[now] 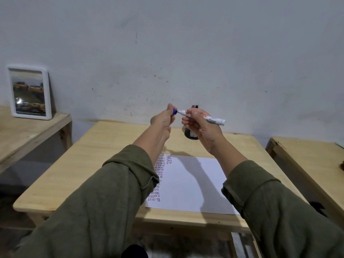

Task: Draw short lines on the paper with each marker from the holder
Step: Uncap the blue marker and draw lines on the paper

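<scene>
Cylindrical white marker (214, 121), blue cap (175, 112) prob off

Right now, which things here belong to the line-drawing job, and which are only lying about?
For the job: marker in the right hand; blue cap in the left hand; black holder; paper.

Lying about: framed picture on the left table; right table.
</scene>
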The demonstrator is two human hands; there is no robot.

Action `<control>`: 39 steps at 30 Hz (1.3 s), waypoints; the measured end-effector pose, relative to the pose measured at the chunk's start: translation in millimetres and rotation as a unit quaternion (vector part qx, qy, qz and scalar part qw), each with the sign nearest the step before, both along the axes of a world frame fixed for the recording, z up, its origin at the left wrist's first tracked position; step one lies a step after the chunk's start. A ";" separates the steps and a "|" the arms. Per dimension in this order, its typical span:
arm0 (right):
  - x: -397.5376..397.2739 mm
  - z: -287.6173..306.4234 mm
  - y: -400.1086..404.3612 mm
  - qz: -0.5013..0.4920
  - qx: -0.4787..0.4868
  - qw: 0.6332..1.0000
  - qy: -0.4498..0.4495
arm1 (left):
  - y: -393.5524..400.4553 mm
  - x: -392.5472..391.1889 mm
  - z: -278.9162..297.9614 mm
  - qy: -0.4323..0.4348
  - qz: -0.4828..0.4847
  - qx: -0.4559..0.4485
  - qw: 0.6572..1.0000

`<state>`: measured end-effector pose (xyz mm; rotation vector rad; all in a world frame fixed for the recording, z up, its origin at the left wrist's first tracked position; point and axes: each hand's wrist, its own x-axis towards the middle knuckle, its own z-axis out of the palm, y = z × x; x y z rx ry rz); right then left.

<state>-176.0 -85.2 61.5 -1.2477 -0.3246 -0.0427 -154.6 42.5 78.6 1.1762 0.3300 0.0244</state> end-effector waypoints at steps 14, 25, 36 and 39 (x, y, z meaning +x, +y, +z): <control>3.0 -49.8 -11.8 -0.048 -0.074 0.987 0.133 | 64.3 1.1 -105.8 0.059 0.052 0.446 0.892; 16.7 -82.2 -15.7 -0.061 -0.076 0.980 0.171 | 64.0 3.3 -135.1 0.063 0.045 0.529 0.845; 12.5 -105.4 2.4 -0.088 -0.105 0.971 0.198 | 78.9 -12.3 -156.0 0.013 -0.027 0.649 0.760; 8.8 -110.4 9.2 -0.088 -0.086 0.969 0.214 | 84.5 -18.2 -160.7 -0.002 -0.034 0.669 0.743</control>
